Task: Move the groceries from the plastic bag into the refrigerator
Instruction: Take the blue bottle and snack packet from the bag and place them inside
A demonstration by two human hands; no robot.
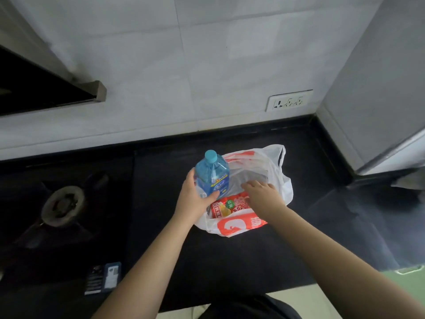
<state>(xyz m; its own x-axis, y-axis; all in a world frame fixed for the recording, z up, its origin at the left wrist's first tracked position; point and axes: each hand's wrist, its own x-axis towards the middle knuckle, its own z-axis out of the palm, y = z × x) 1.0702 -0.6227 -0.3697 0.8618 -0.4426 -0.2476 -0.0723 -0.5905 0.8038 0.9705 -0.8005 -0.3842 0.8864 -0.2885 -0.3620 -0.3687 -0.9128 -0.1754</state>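
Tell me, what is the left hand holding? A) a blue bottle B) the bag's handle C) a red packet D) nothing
A: the left hand is curled round the blue bottle, lifting it at the bag's mouth.

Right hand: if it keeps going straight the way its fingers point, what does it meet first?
Probably the bag's white inner plastic; the right hand points up-left toward the blue bottle. Depth unclear.
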